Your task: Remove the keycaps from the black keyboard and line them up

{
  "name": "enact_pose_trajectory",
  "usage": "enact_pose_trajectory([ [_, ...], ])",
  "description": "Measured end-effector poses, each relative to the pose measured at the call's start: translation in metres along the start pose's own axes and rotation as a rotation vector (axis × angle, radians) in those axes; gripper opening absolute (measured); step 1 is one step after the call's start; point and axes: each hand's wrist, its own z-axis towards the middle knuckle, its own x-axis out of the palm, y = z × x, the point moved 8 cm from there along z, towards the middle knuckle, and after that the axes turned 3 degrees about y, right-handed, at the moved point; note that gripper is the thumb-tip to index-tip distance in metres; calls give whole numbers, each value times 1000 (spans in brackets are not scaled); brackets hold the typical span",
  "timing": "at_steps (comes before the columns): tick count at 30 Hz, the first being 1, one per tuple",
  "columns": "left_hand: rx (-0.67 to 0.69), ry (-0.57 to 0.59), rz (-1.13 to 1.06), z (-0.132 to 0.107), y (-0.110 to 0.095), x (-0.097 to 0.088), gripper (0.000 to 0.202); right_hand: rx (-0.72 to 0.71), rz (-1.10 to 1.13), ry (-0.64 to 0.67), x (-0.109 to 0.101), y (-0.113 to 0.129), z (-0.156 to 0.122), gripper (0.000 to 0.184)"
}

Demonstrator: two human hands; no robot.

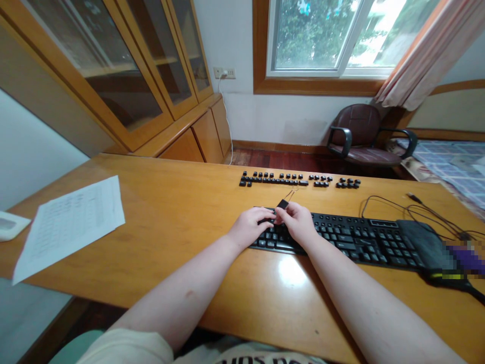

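A black keyboard [343,235] lies across the right half of the desk, with bare switch spots along its far rows. My right hand [299,222] is closed over its left part, pinching a keycap puller [282,204] with a black handle; two thin wire loops point away from me. My left hand [248,227] rests at the keyboard's left end, thumb and fingers apart, fingertips close to the right hand's. Whether those fingertips touch a key is hidden. Beyond the keyboard, loose black keycaps [280,181] stand in rows near the desk's far edge.
Printed paper [71,222] and a white object [11,225] lie at the left. A black cable with a USB plug [415,198] coils at the right, near a blurred purple item [468,259]. An armchair [359,134] stands beyond the desk [162,202].
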Motion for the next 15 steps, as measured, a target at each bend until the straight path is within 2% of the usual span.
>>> enact_pose_trajectory([
  [5, -17, -55, -16, -3, 1, -5, 17, 52, 151, 19, 3, -6, 2, 31],
  [9, -68, -132, -18, -4, 5, -12, 15, 30, 140, -8, 1, -4, 1, 32],
  [13, -151, -192, 23, -1, 9, -27, 26, 50, 219, -94, -5, -7, 0, 33],
  [15, -150, -180, 60, 7, 7, -38, 28, 66, 272, -121, -6, -10, 0, 33],
])
